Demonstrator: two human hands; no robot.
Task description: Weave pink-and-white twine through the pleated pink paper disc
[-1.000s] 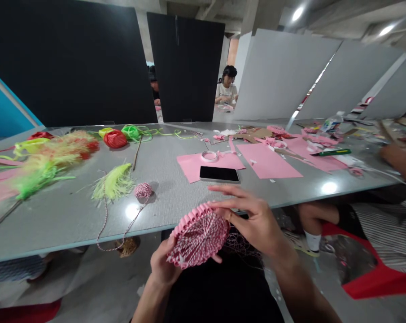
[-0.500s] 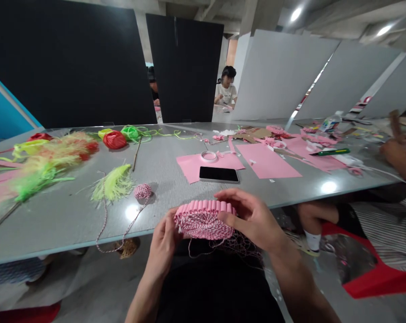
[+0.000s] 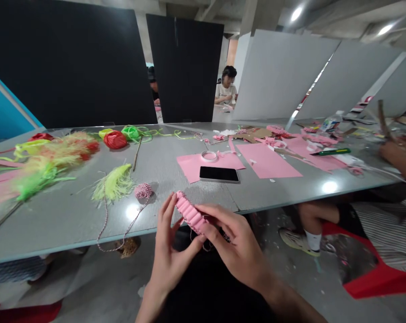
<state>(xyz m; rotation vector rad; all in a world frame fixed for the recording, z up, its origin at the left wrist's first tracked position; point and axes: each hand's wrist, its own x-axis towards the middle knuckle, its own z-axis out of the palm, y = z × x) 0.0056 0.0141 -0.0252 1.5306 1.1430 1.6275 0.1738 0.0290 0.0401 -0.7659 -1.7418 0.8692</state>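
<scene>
Between my hands, over my lap at the table's near edge, is a pink woven paper piece (image 3: 190, 211) turned on edge, its ribbed pink side facing up. My left hand (image 3: 171, 244) grips its left end, fingers behind and thumb in front. My right hand (image 3: 231, 240) pinches its right end with thumb and fingers. The flat twine face is mostly hidden from me. Some red-and-white twine hangs below, partly covered by my right hand. A ball of red-and-white twine (image 3: 143, 191) sits on the table, with a strand looping off the edge.
A phone (image 3: 219, 174) lies partly on pink paper, with a tape roll (image 3: 208, 156) behind it. Pink sheets (image 3: 268, 161) and a green cutter (image 3: 332, 152) lie right. Left are green fringe (image 3: 113, 183) and a red yarn ball (image 3: 115, 140). A co-worker's hand (image 3: 396, 154) holds a stick.
The woven piece has turned from showing its round twine face to showing its ribbed edge. My right hand has moved lower and left; my left thumb has come round the front.
</scene>
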